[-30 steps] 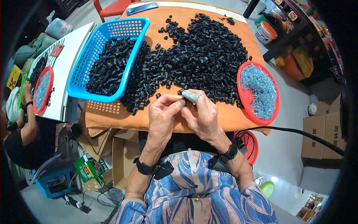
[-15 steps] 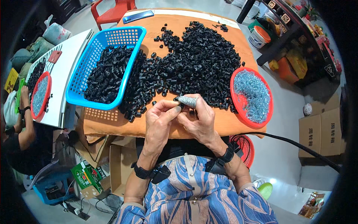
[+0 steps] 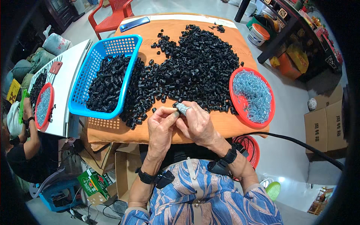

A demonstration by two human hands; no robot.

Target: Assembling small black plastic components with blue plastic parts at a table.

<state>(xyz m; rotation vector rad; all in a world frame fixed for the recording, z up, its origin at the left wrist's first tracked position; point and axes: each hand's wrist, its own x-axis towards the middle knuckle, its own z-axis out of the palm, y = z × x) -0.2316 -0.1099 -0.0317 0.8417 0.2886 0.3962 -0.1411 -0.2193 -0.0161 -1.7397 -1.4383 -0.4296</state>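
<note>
At the near edge of the orange-covered table, my hands meet in front of a big heap of small black plastic parts (image 3: 198, 67). My left hand (image 3: 161, 123) pinches one small black plastic part (image 3: 175, 104) between thumb and fingertips. My right hand (image 3: 200, 125) is closed against it, its index finger bent over the part. A grey speckled finger cover (image 3: 183, 109) wraps that index finger. On the right, a round red tray (image 3: 273, 108) holds many small clear, shiny pieces (image 3: 255, 93). Whatever else is inside my right fingers is hidden.
A blue basket (image 3: 93, 113) of black parts stands left of the heap. A blue phone (image 3: 135, 24) lies at the far edge. Another person's arm (image 3: 33, 140) works at a white side table (image 3: 62, 105). A black cable (image 3: 292, 140) crosses on the right.
My view has shifted slightly. Both hands stay together at the black part, and the right index finger with its cover has bent more steeply over it.
</note>
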